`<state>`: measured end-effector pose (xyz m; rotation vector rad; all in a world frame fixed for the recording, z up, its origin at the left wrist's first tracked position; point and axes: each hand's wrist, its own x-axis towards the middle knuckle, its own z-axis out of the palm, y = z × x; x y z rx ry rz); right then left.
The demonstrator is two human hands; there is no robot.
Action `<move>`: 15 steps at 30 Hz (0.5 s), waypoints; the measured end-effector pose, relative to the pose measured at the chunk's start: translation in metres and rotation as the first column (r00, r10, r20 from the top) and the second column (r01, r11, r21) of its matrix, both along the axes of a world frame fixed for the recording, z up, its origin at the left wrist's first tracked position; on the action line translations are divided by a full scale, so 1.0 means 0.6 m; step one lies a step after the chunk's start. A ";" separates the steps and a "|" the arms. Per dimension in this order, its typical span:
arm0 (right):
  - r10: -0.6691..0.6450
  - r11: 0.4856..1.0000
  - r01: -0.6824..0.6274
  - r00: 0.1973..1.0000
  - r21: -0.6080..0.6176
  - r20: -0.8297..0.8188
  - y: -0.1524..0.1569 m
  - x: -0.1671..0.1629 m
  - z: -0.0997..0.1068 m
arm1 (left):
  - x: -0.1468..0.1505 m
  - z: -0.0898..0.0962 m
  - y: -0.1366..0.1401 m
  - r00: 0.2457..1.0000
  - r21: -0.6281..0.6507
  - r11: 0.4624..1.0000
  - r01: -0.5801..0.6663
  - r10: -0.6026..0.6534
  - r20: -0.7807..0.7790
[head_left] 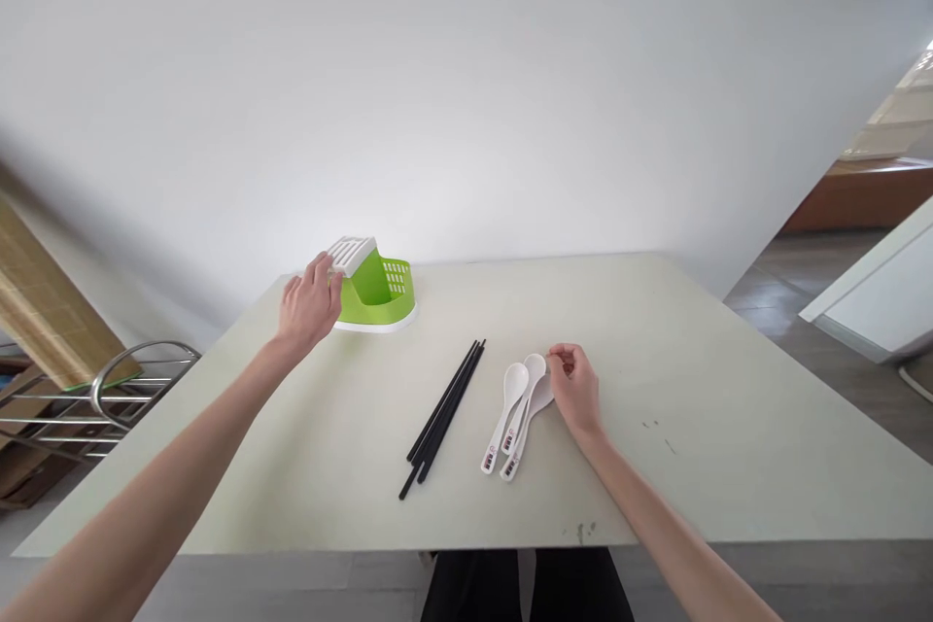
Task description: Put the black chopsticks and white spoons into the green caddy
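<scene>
At the back left of the table, my left hand (312,301) is closed over the edge of the white slotted top of a green cutlery holder (375,313). The holder stands on its white base and has a lower basket with a grid of openings on its right side. My right hand (575,389) is closed in a pinch at the bowl end of several white spoons (514,387), which overlap with their handles towards me. Its fingers partly hide the rightmost bowl. Left of the spoons lie several black chopsticks (444,413), side by side at a slant.
All of this rests on a pale table (328,486) pushed against a white wall (481,117). A metal rack (109,398) stands beyond the left edge, with a tan board (58,292) leaning over it. A white panel (881,282) stands on the floor at right.
</scene>
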<state>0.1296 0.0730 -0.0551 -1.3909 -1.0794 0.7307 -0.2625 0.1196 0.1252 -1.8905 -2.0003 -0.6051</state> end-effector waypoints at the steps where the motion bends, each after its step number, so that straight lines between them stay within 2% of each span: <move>1: -0.001 1.000 0.001 1.000 0.000 -0.002 0.000 -0.001 0.000 | 0.000 -0.006 0.001 1.000 -0.008 1.000 -0.012 0.012 0.019; 5: -0.020 1.000 0.020 1.000 -0.004 -0.008 0.002 -0.002 -0.001 | 0.046 -0.014 0.011 1.000 -0.006 1.000 0.005 -0.005 0.030; 15: -0.080 0.997 0.080 0.996 0.019 -0.032 0.008 0.003 -0.004 | 0.277 -0.035 0.052 0.955 -0.072 0.953 0.293 -0.295 -0.024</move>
